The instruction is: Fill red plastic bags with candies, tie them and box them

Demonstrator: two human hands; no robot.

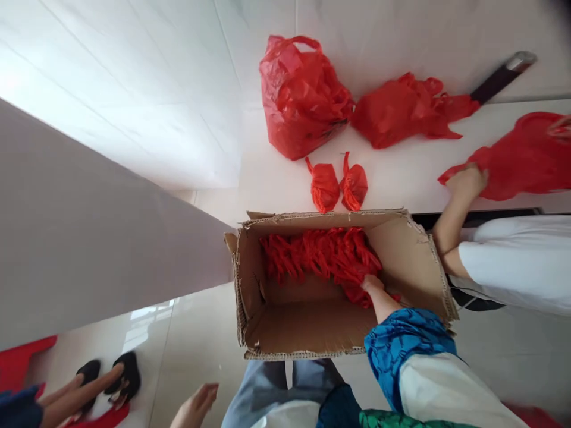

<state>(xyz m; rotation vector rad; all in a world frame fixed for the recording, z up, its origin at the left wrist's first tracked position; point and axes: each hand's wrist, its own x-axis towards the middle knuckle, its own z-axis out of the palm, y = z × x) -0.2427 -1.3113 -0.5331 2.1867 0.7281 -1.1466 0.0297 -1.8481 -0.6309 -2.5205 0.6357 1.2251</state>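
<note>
A white worktop (272, 187) against a pale tiled wall (383, 35) lies beyond an open brown cardboard box (413, 255). Inside the box, bunched red plastic bags (312, 252) line its far side. The right hand (373, 284) touches their right end; whether it pinches them I cannot tell. The left hand (198, 407) is outside the box, near its left front, fingers loosely extended. Two small tied red plastic bundles (325, 185) sit just behind the box.
</note>
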